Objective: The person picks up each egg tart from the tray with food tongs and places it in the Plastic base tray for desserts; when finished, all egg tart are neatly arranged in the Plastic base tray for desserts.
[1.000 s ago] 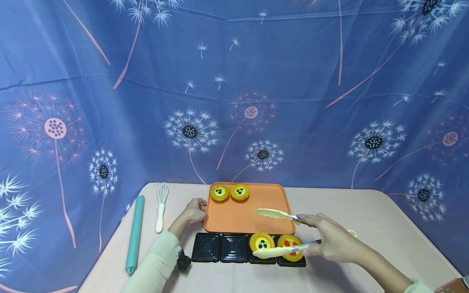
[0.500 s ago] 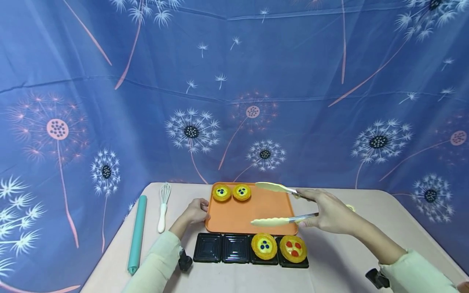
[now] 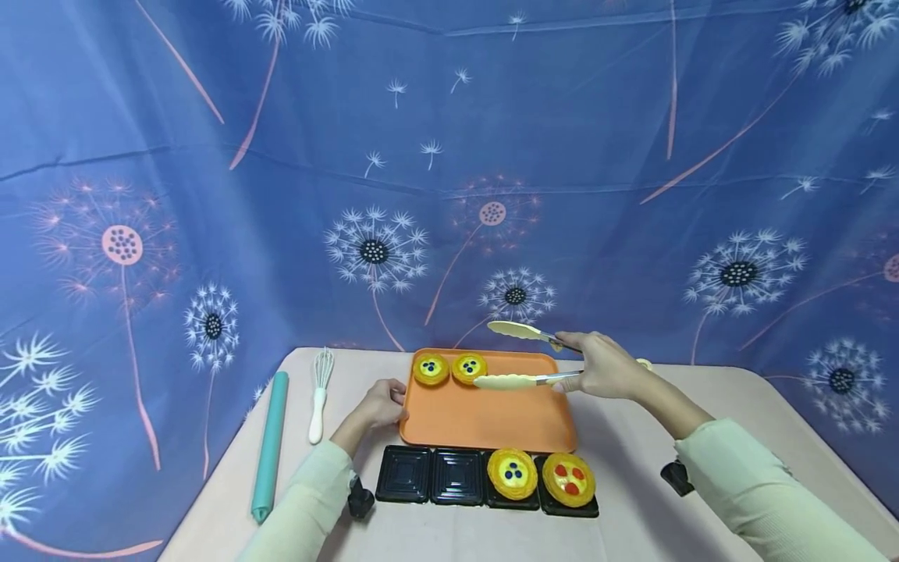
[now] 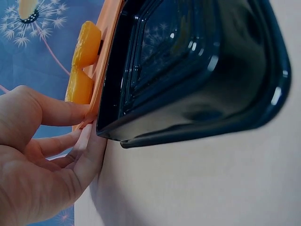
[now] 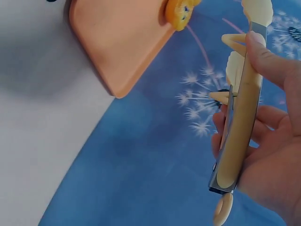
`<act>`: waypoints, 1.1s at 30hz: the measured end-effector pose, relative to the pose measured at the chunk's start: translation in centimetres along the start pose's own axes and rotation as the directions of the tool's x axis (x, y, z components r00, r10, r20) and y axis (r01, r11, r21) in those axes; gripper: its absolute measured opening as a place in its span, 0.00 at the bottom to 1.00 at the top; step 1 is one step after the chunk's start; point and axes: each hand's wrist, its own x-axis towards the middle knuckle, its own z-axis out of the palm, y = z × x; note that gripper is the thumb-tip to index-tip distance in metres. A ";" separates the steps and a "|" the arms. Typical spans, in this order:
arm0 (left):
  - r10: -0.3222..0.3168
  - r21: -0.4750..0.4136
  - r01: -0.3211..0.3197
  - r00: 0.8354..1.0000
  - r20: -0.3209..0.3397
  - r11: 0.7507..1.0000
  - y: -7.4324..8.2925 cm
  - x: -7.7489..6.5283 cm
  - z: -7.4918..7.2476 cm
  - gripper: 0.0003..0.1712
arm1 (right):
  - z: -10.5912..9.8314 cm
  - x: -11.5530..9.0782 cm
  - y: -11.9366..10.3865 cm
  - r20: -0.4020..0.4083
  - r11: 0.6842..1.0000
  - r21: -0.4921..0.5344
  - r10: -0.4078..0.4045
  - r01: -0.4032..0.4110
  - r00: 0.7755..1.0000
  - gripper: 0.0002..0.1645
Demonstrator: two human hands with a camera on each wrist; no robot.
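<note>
At the left edge of an orange tray (image 3: 485, 417), my left hand (image 3: 379, 402) pinches the rim, thumb above and fingers beneath. Tongs (image 5: 242, 117) with cream tips are in my right hand (image 3: 607, 367), raised over the tray's back right part; their arms are spread with nothing between them. Two egg tarts with blue dots, one at the back left corner (image 3: 431, 370) and another tart (image 3: 469, 368) beside it, sit on the tray. In front stands a row of black square plastic holders (image 3: 403, 474). Its right two carry a blue-dotted tart (image 3: 511, 474) and a red-dotted tart (image 3: 569, 479).
To the left lie a white whisk (image 3: 319, 398) and a long teal roll (image 3: 270, 445). A blue dandelion-print cloth (image 3: 435, 257) hangs right behind the pale table (image 3: 653, 460). The left two black holders bear no tart.
My right hand has lifted the spread tongs away from the front tarts, back and up over the tray. My left hand keeps its grip on the tray edge.
</note>
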 end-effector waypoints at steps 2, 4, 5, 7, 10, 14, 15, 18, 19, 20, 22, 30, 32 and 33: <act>0.012 0.011 -0.012 1.000 0.007 1.000 0.1 0.1 0.0 0.27 | 0.4 0.6 0.4 0.016 1.000 -0.001 0.027 -0.027 1.000 0.53; 0.006 0.010 -0.007 1.000 0.012 1.000 0.2 0.3 0.0 0.26 | 0.9 1.1 0.7 0.033 0.998 -0.005 0.055 -0.055 0.998 0.54; 0.004 0.009 -0.004 1.000 0.010 1.000 0.2 0.3 0.0 0.26 | 1.2 1.4 0.8 0.042 0.997 -0.006 0.073 -0.073 0.996 0.54; 0.008 0.015 -0.008 1.000 0.005 1.000 0.3 0.3 -0.1 0.27 | 1.8 2.0 1.0 0.059 0.995 0.000 0.101 -0.101 0.993 0.55; 0.009 0.011 -0.009 1.000 -0.010 1.000 0.5 0.4 -0.3 0.27 | 2.8 2.8 1.2 0.059 0.993 -0.004 0.122 -0.122 0.991 0.55; 0.022 0.004 -0.022 1.000 -0.015 1.000 0.8 0.5 -0.5 0.28 | 4.0 3.6 1.4 0.056 0.989 -0.025 0.146 -0.144 0.988 0.52; 0.023 0.002 -0.023 1.000 -0.013 1.000 0.8 0.6 -0.5 0.27 | 4.4 3.8 1.5 0.056 0.989 -0.037 0.148 -0.146 0.987 0.52; 0.022 0.003 -0.022 1.000 -0.012 1.000 0.8 0.6 -0.6 0.27 | 5.3 4.1 1.5 0.063 0.987 -0.045 0.158 -0.155 0.985 0.50; 0.021 0.003 -0.021 1.000 -0.012 1.000 0.8 0.6 -0.6 0.27 | 5.6 4.1 1.5 0.061 0.987 -0.052 0.155 -0.152 0.986 0.50; 0.018 0.002 -0.018 1.000 -0.013 1.000 0.8 0.6 -0.6 0.27 | 6.0 4.2 1.5 0.056 0.987 -0.061 0.152 -0.149 0.987 0.50; 0.008 -0.001 -0.008 1.000 -0.013 1.000 0.7 0.6 -0.5 0.27 | 6.7 4.2 1.4 0.043 0.987 -0.082 0.144 -0.140 0.989 0.49; -0.024 -0.031 0.024 1.000 0.006 0.999 0.0 0.4 -0.1 0.26 | 9.0 4.3 1.2 0.013 0.979 -0.143 0.151 -0.147 0.988 0.46; -0.032 -0.039 0.033 0.999 0.005 0.999 -0.1 0.4 -0.1 0.26 | 9.3 4.3 1.2 0.008 0.978 -0.136 0.160 -0.158 0.987 0.45; -0.034 -0.040 0.034 0.999 0.005 0.999 -0.1 0.3 0.0 0.26 | 9.4 4.3 1.3 0.005 0.978 -0.133 0.164 -0.161 0.987 0.44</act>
